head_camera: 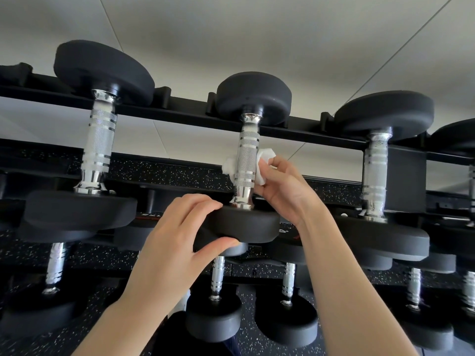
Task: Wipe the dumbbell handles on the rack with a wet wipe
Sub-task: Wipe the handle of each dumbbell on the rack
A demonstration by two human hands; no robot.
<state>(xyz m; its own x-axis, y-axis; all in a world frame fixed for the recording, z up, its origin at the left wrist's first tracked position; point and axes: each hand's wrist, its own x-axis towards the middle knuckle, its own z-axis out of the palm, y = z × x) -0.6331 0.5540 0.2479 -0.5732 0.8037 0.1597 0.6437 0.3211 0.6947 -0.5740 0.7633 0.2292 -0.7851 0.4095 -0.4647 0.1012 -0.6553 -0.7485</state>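
Observation:
A black dumbbell with a knurled chrome handle (247, 152) lies across the top tier of the black rack (180, 113), in the middle of the view. My right hand (285, 191) holds a white wet wipe (264, 163) wrapped behind the lower half of that handle; the wipe shows on both sides of it. My left hand (180, 235) grips the dumbbell's near black head (246, 224), fingers over its top edge and thumb under it.
Larger dumbbells lie on the same tier, one to the left (99, 140) and one to the right (376, 173). Several smaller dumbbells (217, 286) sit on the lower tier. Speckled black floor (257, 340) lies below, a pale wall behind.

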